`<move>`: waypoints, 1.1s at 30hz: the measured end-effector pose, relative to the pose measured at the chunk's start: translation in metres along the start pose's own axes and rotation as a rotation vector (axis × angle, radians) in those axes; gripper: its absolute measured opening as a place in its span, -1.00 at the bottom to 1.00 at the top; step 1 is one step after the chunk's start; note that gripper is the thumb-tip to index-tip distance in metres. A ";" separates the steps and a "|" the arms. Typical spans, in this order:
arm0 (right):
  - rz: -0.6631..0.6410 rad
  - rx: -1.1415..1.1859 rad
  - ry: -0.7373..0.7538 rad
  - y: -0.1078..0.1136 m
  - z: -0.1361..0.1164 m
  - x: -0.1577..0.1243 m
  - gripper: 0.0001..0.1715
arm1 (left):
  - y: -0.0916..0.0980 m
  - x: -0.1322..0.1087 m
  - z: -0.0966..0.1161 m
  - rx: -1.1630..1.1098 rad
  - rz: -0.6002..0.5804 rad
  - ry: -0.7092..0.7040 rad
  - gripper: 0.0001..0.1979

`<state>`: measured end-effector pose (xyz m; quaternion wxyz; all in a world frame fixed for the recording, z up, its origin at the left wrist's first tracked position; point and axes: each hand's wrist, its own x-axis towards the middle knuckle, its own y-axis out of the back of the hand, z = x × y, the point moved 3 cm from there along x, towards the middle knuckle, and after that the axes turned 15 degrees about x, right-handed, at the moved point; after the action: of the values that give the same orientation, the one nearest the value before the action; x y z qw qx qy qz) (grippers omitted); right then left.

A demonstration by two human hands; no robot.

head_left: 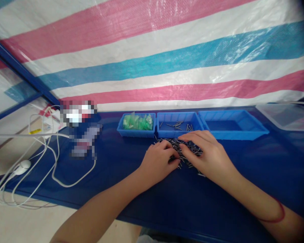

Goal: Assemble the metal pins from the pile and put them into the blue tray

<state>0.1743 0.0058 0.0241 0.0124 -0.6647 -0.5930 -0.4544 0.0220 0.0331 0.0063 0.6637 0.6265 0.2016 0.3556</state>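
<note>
Left hand (160, 160), reaching from 8 o'clock, curls thumb near fingertips, its grip I cannot tell; right hand (209, 152), from 4 o'clock, arches, thumb and fingers apart; metal fasteners (176, 145) heap between them, middle blue bin (172, 117) beyond at 12 o'clock

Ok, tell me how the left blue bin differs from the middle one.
The left bin holds green packets; the middle bin holds thin metal pieces. The packets cover the left bin's floor, while much of the middle bin's floor shows. The right hand hides part of the middle bin's near side but none of the left bin. Both are blue and open-topped.
</note>
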 end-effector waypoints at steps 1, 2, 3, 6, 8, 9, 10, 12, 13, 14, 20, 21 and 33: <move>-0.006 0.002 -0.003 0.000 0.000 0.000 -0.86 | -0.001 0.000 0.000 -0.010 0.000 0.010 -0.88; -0.011 0.005 -0.004 -0.001 0.000 0.000 -0.87 | -0.002 0.001 0.000 -0.016 0.001 0.021 -0.88; -0.014 0.006 -0.005 -0.001 0.000 0.000 -0.87 | -0.002 0.001 0.000 -0.018 0.003 0.032 -0.88; -0.021 0.007 -0.003 -0.003 0.000 -0.001 -0.87 | -0.003 0.000 0.002 0.000 0.015 0.051 -0.88; -0.024 0.007 0.000 -0.004 0.000 -0.001 -0.88 | -0.004 0.000 0.002 0.016 0.020 0.049 -0.88; -0.027 0.008 0.003 -0.005 0.001 -0.001 -0.88 | -0.004 -0.001 0.003 0.020 0.021 0.043 -0.88; -0.031 0.008 0.006 -0.005 0.001 -0.001 -0.88 | -0.005 -0.001 0.003 0.020 0.023 0.033 -0.87; -0.039 0.008 0.013 -0.005 0.001 -0.001 -0.89 | -0.005 -0.002 0.003 -0.004 0.045 0.008 -0.87; -0.041 0.007 0.014 -0.005 0.001 -0.001 -0.88 | -0.005 -0.002 0.002 -0.027 0.070 0.002 -0.87; -0.039 0.006 0.015 -0.005 0.001 -0.001 -0.88 | -0.005 -0.001 0.002 -0.057 0.105 0.005 -0.87; -0.085 0.105 -0.015 -0.004 -0.003 0.000 -0.86 | 0.004 0.001 -0.002 -0.295 0.297 0.107 -0.85; -0.103 0.145 -0.030 -0.004 -0.004 -0.001 -0.86 | 0.005 0.002 -0.003 -0.333 0.297 0.121 -0.85; -0.002 0.485 -0.303 -0.007 0.008 -0.005 -0.79 | 0.010 0.000 -0.004 -0.504 0.260 0.171 -0.87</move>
<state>0.1737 0.0088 0.0128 0.0818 -0.7019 -0.6803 -0.1945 0.0171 0.0350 0.0154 0.7278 0.4302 0.0803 0.5279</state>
